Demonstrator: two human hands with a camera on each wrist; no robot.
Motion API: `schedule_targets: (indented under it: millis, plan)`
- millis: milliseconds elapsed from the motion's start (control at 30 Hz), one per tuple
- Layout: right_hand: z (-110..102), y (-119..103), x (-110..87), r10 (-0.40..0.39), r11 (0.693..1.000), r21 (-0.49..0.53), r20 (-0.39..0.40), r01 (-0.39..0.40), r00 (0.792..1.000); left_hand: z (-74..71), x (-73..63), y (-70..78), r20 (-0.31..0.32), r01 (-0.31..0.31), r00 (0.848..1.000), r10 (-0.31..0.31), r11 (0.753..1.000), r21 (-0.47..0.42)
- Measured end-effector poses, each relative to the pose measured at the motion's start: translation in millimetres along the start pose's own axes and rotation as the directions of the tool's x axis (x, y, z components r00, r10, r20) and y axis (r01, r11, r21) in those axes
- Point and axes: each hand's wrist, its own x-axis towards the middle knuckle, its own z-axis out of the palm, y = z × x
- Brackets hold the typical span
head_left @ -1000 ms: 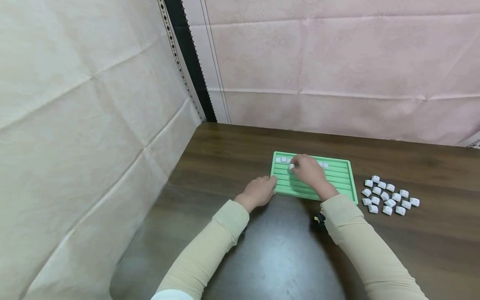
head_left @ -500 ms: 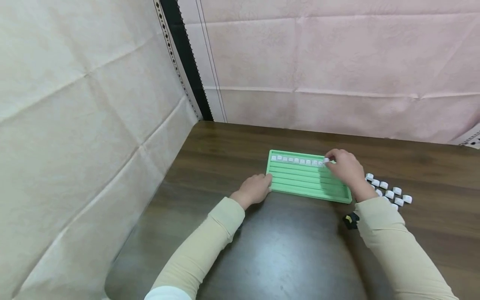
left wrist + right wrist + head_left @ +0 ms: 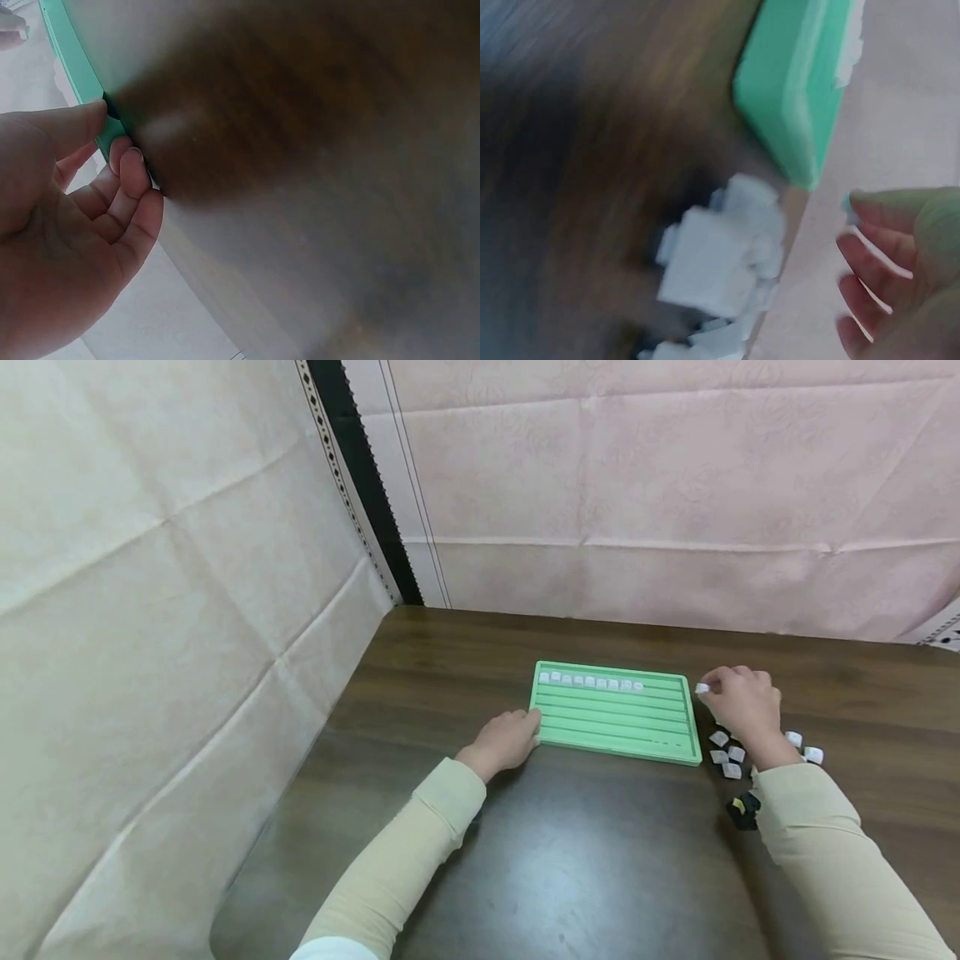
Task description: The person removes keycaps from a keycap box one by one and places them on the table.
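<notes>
A green ridged tray [image 3: 615, 718] lies on the table, with a row of small white keycaps [image 3: 590, 682] along its far groove. My left hand [image 3: 501, 742] grips the tray's left edge, thumb on one side and curled fingertips on the other in the left wrist view. Off the tray's far right corner, my right hand [image 3: 742, 703] pinches one white keycap [image 3: 702, 688] between thumb and index finger, above the table. The other right fingers [image 3: 866, 262] hang loosely apart in the right wrist view. That view is blurred, and the held keycap is mostly hidden there.
Several loose white keycaps [image 3: 731, 771] lie on the table right of the tray, partly covered by my right hand and forearm. A dark wooden table [image 3: 570, 843] runs back to a pale cloth wall [image 3: 675, 493]. Another cloth [image 3: 150, 652] hangs at the left.
My right hand has moved right, from over the tray's keycap row to beyond its right edge, with a keycap in its pinch. The left hand keeps its grip on the tray.
</notes>
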Motion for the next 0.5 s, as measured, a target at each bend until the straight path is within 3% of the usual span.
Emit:
schedule_targets:
  millis: [133,500]
  plan:
    - [1,10,-2.9,0.042,0.999,-0.013,-0.001,-0.042,0.999,2.1,0.4,-0.6,0.001,-0.003,1.0,0.003,1.0,0.0]
    - [7,24,0.3,0.051,0.997,-0.054,0.112,-0.045,0.992,1.2,-1.8,0.3,-0.013,-0.018,1.0,0.019,1.0,0.004]
